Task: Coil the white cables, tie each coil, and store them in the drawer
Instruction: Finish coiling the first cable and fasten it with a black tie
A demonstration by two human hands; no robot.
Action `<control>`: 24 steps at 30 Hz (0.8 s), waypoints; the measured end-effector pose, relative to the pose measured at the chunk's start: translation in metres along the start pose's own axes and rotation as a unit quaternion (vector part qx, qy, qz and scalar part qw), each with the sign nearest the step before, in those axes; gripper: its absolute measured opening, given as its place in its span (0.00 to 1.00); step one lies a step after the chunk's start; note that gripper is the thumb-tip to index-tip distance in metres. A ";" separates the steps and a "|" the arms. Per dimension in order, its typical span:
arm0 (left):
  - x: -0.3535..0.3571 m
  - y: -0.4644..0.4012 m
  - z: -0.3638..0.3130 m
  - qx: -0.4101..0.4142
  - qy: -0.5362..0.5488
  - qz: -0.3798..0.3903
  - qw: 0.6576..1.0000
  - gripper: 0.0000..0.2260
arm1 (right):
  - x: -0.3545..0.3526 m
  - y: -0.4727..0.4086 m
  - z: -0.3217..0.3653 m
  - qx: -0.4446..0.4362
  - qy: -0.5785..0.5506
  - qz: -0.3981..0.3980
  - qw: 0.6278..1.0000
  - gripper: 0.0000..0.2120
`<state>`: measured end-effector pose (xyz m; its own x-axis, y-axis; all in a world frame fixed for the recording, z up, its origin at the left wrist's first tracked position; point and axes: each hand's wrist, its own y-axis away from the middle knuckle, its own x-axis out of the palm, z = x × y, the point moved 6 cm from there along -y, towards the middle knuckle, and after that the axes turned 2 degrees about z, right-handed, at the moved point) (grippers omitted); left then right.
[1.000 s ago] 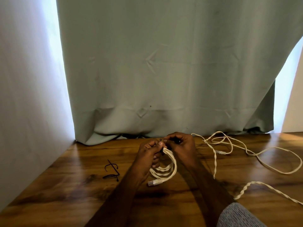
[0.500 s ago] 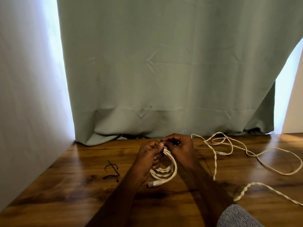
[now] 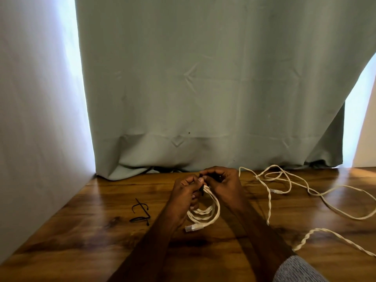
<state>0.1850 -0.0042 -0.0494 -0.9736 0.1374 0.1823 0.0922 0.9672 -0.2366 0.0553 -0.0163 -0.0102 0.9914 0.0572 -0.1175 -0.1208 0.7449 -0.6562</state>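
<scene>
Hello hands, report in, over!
Left hand and right hand pinch black tie round white coil. Loose cable waits right. Nothing blocking.

Both hands meet over wooden table [image 3: 101, 231]. Left hand [image 3: 184, 197] & right hand [image 3: 222, 183] pinch black tie [image 3: 202, 189] at top of white cable coil [image 3: 205, 215], plug end hanging below. Loose white cable [image 3: 305, 188] sprawls to the right; spare black ties [image 3: 140, 212] lie to the left. Green curtain [image 3: 203, 88] behind.

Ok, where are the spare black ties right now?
In the head view the black ties lie on the wooden table, left of the left hand and the coil, towards the white wall.
</scene>
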 end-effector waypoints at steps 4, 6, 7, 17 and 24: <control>-0.001 0.000 -0.003 0.008 -0.035 -0.026 0.999 0.12 | 0.001 0.001 0.003 -0.012 0.008 0.028 1.000 0.10; -0.003 -0.001 -0.004 0.015 -0.053 -0.040 0.998 0.13 | 0.000 0.000 0.003 -0.016 0.023 0.037 0.999 0.08; -0.003 -0.001 -0.004 0.018 -0.062 -0.046 0.997 0.14 | 0.000 -0.001 0.003 -0.020 0.032 0.039 0.999 0.07; 0.000 0.001 -0.005 0.079 -0.124 -0.087 0.985 0.07 | -0.013 -0.007 -0.002 -0.010 -0.016 -0.090 0.996 0.04; 0.005 0.003 -0.011 0.135 -0.146 -0.053 0.979 0.13 | -0.013 -0.009 0.006 0.001 -0.051 -0.106 0.993 0.06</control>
<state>0.1831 0.0013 -0.0392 -0.9965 -0.0660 -0.0520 -0.0328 0.8758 -0.4815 0.0442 -0.0194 0.0017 0.9944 -0.0337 0.0998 0.0913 0.7484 -0.6569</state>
